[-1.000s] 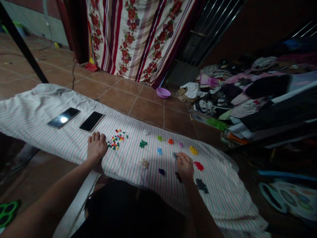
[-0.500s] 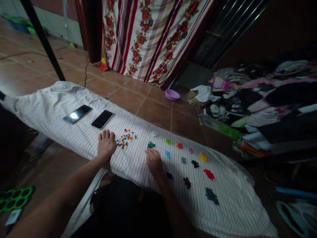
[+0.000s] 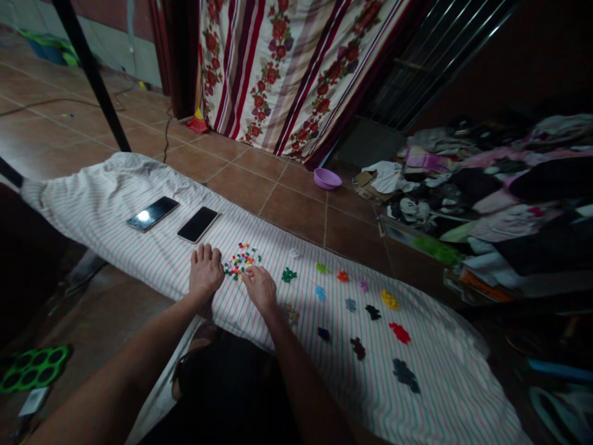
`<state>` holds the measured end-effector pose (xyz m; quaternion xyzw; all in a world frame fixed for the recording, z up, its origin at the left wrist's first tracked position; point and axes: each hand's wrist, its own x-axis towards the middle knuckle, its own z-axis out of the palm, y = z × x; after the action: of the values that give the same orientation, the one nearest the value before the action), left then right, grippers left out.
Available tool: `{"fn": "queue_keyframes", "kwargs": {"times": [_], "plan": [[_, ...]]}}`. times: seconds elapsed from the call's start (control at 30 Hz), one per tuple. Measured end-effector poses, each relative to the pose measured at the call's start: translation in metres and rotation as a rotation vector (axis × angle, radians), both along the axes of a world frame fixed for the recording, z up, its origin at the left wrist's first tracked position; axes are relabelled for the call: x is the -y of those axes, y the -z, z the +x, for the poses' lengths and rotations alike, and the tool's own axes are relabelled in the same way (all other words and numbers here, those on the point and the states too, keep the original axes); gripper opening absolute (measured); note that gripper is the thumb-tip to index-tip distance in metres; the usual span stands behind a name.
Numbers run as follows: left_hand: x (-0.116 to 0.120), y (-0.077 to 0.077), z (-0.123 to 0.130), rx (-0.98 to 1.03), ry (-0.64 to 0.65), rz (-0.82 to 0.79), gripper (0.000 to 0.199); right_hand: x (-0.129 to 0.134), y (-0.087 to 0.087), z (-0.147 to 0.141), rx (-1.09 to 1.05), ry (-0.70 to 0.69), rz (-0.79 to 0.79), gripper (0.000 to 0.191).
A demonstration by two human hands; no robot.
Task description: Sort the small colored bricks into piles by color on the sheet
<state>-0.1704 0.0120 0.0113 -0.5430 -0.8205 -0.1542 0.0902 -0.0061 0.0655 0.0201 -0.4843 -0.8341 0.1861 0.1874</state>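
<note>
My left hand [image 3: 206,272] lies flat on the striped cloth [image 3: 162,272], fingers stretched out, just left of a scatter of mixed small coloured pieces [image 3: 242,254]. At the right edge of that scatter is my right hand [image 3: 262,289], thumb and fingertips drawn together; whatever they pinch is too small to make out. Single-colour heaps lie to the right: dark green pieces [image 3: 289,274], white pieces [image 3: 294,253], light blue pieces [image 3: 320,292], yellow pieces [image 3: 390,300], red pieces [image 3: 399,332] and several others. Beige pieces [image 3: 291,313] sit beside my right wrist.
Two phones, one with a glare spot [image 3: 152,214] and one dark [image 3: 198,224], rest on the cloth at the left. Beyond it, a purple basin [image 3: 327,178] stands on the tiled floor before a flowered curtain [image 3: 273,74]. Piled clothes [image 3: 500,198] fill the right side.
My right hand has moved left from beside the dark green heap to the mixed pieces, uncovering the beige heap. The left hand stays flat. The view has shifted slightly.
</note>
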Motion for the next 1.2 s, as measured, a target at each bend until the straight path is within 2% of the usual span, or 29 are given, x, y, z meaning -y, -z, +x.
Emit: {"fn": "queue_keyframes", "kwargs": {"times": [0.17, 0.33, 0.77, 0.97, 1.2], "plan": [[0.000, 0.002, 0.000, -0.009, -0.001, 0.013, 0.039, -0.002, -0.008, -0.011, 0.067, 0.057, -0.067, 0.017], [-0.001, 0.004, 0.000, -0.039, -0.003, 0.008, 0.039, -0.004, -0.009, -0.011, 0.065, 0.070, -0.102, 0.010], [0.002, -0.004, 0.001, -0.001, 0.013, 0.004, 0.038, 0.001, -0.001, 0.003, -0.261, 0.126, -0.266, 0.015], [0.003, -0.001, 0.001, -0.048, 0.005, -0.012, 0.038, 0.001, -0.005, 0.013, -0.312, 0.153, -0.238, 0.014], [0.004, -0.003, 0.002, -0.007, 0.022, 0.003, 0.038, -0.005, -0.008, 0.037, -0.311, 0.220, -0.124, 0.020]]}}
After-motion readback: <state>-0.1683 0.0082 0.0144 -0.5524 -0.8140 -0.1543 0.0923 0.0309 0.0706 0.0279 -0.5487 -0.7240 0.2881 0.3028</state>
